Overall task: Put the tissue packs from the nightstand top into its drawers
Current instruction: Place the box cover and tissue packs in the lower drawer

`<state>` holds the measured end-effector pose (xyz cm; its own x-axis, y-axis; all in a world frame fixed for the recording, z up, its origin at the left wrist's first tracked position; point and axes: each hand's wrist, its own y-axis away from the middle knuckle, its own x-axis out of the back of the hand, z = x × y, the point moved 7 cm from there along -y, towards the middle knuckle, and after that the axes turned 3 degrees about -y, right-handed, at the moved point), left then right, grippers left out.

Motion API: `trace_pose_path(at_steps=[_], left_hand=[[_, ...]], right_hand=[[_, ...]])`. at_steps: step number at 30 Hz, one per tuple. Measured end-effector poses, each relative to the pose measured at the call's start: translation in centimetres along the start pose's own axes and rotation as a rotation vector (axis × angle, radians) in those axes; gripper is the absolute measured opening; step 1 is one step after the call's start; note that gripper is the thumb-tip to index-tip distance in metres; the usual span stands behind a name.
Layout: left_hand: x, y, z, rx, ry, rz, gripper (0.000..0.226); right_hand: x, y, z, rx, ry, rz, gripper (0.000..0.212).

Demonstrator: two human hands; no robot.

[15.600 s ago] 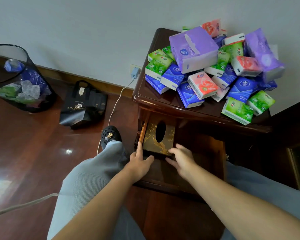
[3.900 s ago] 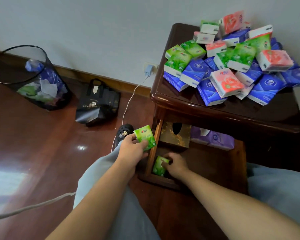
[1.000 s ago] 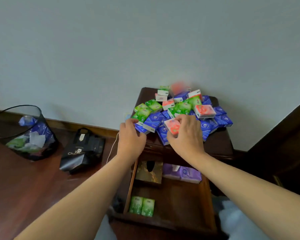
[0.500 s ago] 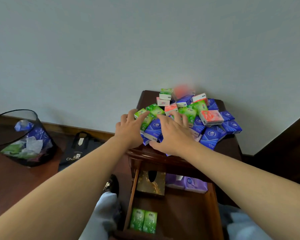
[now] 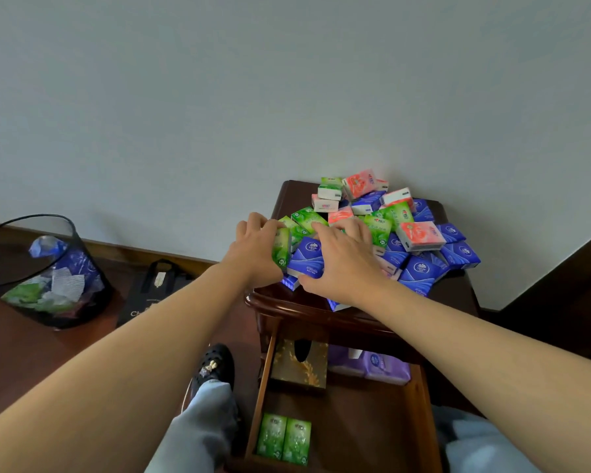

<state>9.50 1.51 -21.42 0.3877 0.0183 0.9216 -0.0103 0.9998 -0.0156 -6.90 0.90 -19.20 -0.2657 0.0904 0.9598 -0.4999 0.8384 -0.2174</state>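
Reaching up to the middle of the frame, both hands were on the pile of tissue packs (image 5: 389, 230) on the nightstand (image 5: 287, 302) top. The left hand (image 5: 256, 254) had its fingers curled round a green pack (image 5: 282, 249), which stood on its edge at the left side of the pile. The right hand (image 5: 345, 264) lay over a blue pack (image 5: 306, 257) just beside it, with the thumb under the near edge and the fingers bent over the top — so its grip was closed on that pack, as far as could be seen.

Most packs were on the top surface, green, blue and pink ones all heaped up and leaning on each other. Low in the frame the drawer (image 5: 423, 421) stood open. Two green packs (image 5: 284, 438) lay side by side at its near left corner. A gold tissue box (image 5: 301, 367) and a soft purple pack (image 5: 372, 367) sat at its far end.

These packs looked small and light, and squashy under a shiny wrap. That wrap may be slippery, so a pinch on the two long sides should hold best. A hard squeeze would only dent them — they would not break. The heap looked loose, so pulling one from low down might make others slide off the edge.

At the left of the frame a bin (image 5: 48, 271) and a black bag (image 5: 157, 291) sat on the floor.
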Motion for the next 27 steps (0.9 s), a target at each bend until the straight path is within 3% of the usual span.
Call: trace_pose_path(at_steps=[5, 9, 14, 18, 22, 24, 27], left_hand=[[1.7, 4.2, 0.3, -0.035, 0.116, 0.169, 0.079], [0.8, 8.7, 0.9, -0.016, 0.392, 0.045, 0.083], [-4.6, 14.4, 1.5, 0.079, 0.477, -0.160, 0.073], [-10.8, 18.1, 1.3, 0.161, 0.480, -0.253, 0.050], [-15.7, 20.2, 0.7, 0.262, 0.486, -0.275, 0.038], [-17.5, 20.8, 0.4, 0.321, 0.533, -0.291, 0.041], [-19.3, 21.2, -0.7, 0.380, 0.505, -0.305, 0.043]], right_hand=[[2.5, 3.2, -1.6, 0.124, -0.328, 0.055, 0.091], [2.6, 7.7, -2.0, 0.118, -0.602, -0.014, 0.082], [-1.4, 14.7, 0.3, -0.152, -0.961, -0.213, 0.072], [-6.1, 20.6, 2.8, -0.334, -0.982, -0.185, 0.041], [-11.4, 24.6, 5.3, -0.542, -0.948, -0.234, 0.027], [-13.7, 25.8, 6.4, -0.590, -0.867, -0.275, 0.024], [-16.7, 26.9, 7.1, -0.614, -0.740, -0.381, 0.036]])
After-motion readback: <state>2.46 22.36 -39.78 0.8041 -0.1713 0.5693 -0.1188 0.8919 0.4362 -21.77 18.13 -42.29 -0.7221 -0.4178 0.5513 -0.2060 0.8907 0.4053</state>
